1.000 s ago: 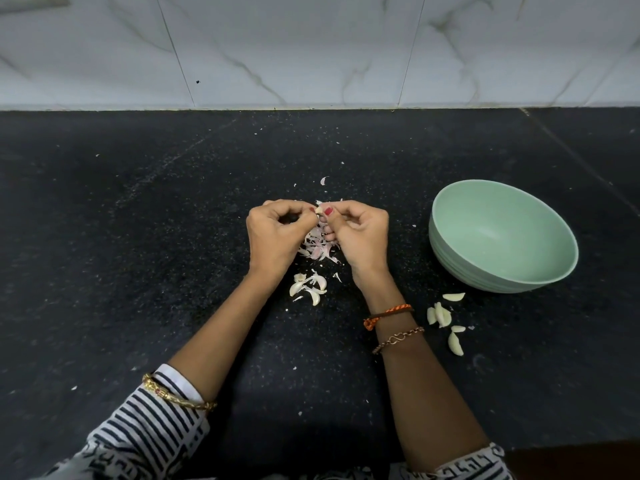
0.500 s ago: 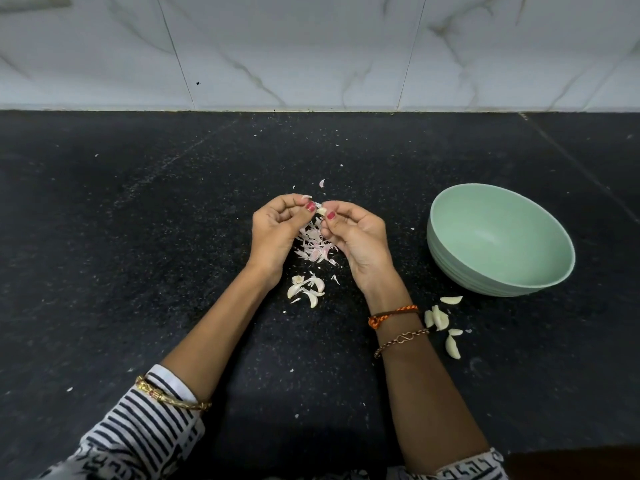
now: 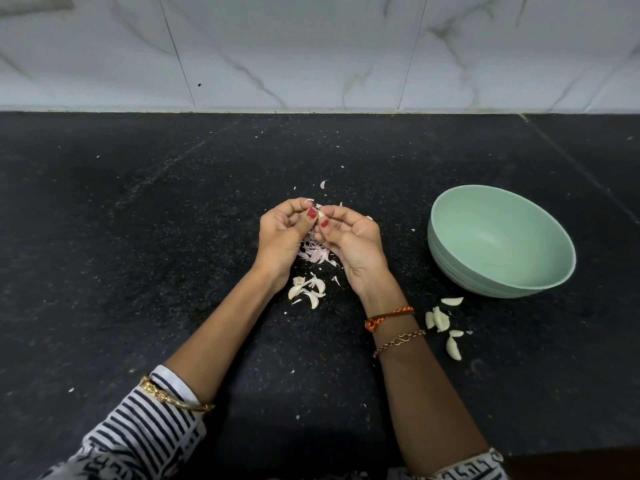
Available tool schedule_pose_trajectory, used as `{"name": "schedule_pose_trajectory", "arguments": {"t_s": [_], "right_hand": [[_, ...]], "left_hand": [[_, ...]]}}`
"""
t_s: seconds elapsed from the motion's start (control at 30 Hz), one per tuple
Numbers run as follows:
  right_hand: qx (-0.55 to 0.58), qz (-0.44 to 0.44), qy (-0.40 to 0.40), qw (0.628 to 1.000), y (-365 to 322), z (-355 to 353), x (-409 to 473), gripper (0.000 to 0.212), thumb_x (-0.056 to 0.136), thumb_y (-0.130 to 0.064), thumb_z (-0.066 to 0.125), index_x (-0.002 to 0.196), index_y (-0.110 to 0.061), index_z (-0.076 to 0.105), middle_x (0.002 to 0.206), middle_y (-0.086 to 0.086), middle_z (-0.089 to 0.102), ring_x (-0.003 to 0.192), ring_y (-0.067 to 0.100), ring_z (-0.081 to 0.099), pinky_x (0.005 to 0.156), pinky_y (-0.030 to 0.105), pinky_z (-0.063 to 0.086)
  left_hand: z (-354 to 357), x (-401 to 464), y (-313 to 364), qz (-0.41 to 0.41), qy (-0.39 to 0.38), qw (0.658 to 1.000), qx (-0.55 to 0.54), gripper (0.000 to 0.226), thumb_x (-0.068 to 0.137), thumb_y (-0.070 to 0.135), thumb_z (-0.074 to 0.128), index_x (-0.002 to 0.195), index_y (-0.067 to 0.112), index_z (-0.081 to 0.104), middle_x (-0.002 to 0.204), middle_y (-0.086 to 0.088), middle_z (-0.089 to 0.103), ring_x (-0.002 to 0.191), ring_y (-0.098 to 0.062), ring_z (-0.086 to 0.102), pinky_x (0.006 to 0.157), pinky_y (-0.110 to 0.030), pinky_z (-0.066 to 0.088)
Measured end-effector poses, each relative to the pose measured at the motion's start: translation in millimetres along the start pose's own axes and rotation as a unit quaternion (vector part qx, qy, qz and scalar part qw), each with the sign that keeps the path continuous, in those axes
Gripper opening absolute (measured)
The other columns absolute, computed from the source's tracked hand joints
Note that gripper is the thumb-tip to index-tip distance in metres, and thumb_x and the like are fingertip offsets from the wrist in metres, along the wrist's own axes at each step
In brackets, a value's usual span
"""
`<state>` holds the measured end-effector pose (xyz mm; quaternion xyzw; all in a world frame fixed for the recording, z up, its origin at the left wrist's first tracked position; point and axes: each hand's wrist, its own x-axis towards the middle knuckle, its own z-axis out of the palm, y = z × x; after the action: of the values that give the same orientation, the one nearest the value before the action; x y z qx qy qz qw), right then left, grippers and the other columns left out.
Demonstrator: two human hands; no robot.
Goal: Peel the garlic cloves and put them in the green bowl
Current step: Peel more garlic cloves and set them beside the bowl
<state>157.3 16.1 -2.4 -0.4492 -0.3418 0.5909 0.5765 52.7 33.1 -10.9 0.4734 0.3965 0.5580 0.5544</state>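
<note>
From the head view: both hands raised just above the black speckled stone worktop (image 3: 138, 237), about midway between its left and right edges and nearer the back edge than the front. Left hand (image 3: 282, 233) and right hand (image 3: 353, 239) brought thumb to thumb, fingers (image 3: 294, 206) curled inward, pinching one small pale garlic clove (image 3: 321, 214) between the red-nailed thumbs, apparently so that a nail can catch the skin and strip it. Only a sliver of that clove visible; whether any skin remains on it cannot be told. Held directly over a loose heap of pinkish papery garlic skins (image 3: 313, 252), likely so that the peelings drop in one spot. Just in front of that heap, toward the front edge, a small cluster of whitish cloves and husk pieces (image 3: 308, 289), roughly three or four, hard to separate. Toward the right edge, one round pale green plastic bowl (image 3: 450, 244), tilted slightly, with nothing visible inside. Just in front of the bowl, about five peeled cream-coloured cloves (image 3: 445, 320) lying loose on the worktop, not touching the bowl; probably parked within reach for moving over together, so the transfer step not yet done. Two hands, one bowl, one clove in hand. A few stray skin flakes (image 3: 323, 183) scattered toward the back edge, below a white marbled tile wall (image 3: 311, 46).
</note>
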Motion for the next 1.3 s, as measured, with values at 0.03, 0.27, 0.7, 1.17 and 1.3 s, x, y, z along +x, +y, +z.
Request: {"name": "schedule_pose_trajectory", "arguments": {"t_s": [0.03, 0.27, 0.7, 1.17, 1.3], "right_hand": [[0.002, 0.001, 0.002, 1.000, 0.1, 0.0, 0.1, 0.017, 0.083, 0.006, 0.058, 0.083, -0.009, 0.063, 0.067, -0.001, 0.066, 0.059, 0.004, 0.061, 0.063, 0.014, 0.053], [0.023, -0.010, 0.022, 0.999, 1.6, 1.6, 0.4, 0.017, 0.082, 0.009, 0.057, 0.081, -0.007, 0.064, 0.068, 0.000, 0.066, 0.055, 0.002, 0.059, 0.064, 0.016, 0.052], [-0.083, -0.126, 0.105, 0.983, 7.0, 7.5, 1.7, 0.013, 0.078, 0.014, 0.061, 0.091, 0.011, 0.064, 0.075, 0.004, 0.062, 0.059, -0.004, 0.060, 0.062, 0.011, 0.050], [0.050, 0.010, 0.077, 0.996, 1.9, 9.6, -0.4, 0.019, 0.083, 0.011, 0.056, 0.080, -0.006, 0.064, 0.061, -0.001, 0.063, 0.053, 0.003, 0.055, 0.058, 0.015, 0.048], [0.090, -0.002, 0.128, 0.988, 0.4, 7.2, 0.3, 0.017, 0.083, 0.011, 0.055, 0.081, -0.004, 0.063, 0.070, 0.005, 0.060, 0.058, 0.008, 0.052, 0.056, 0.014, 0.046]], "left_hand": [[0.3, -0.1, 0.2, 0.001, -0.003, 1.000, -0.004, 0.017, 0.088, -0.004, 0.051, 0.082, 0.010, 0.056, 0.060, 0.007, 0.067, 0.057, -0.002, 0.061, 0.059, -0.015, 0.050], [3.1, -0.5, 0.6, -0.014, -0.009, 0.998, -0.059, 0.019, 0.088, -0.008, 0.049, 0.082, 0.010, 0.053, 0.062, 0.004, 0.068, 0.057, -0.004, 0.062, 0.058, -0.016, 0.052], [1.5, 0.9, 1.6, -0.008, 0.007, 0.999, -0.031, 0.023, 0.086, -0.011, 0.052, 0.078, 0.011, 0.051, 0.056, 0.006, 0.065, 0.055, -0.002, 0.060, 0.061, -0.015, 0.050], [10.7, -4.3, -1.3, 0.074, 0.055, 0.995, 0.030, 0.027, 0.087, -0.012, 0.049, 0.078, 0.014, 0.051, 0.074, 0.000, 0.055, 0.064, 0.002, 0.056, 0.064, -0.013, 0.048], [14.1, -10.8, -2.3, 0.150, 0.049, 0.983, 0.088, 0.026, 0.087, -0.005, 0.052, 0.076, 0.018, 0.049, 0.078, 0.004, 0.053, 0.067, 0.004, 0.052, 0.064, -0.013, 0.045]]}}
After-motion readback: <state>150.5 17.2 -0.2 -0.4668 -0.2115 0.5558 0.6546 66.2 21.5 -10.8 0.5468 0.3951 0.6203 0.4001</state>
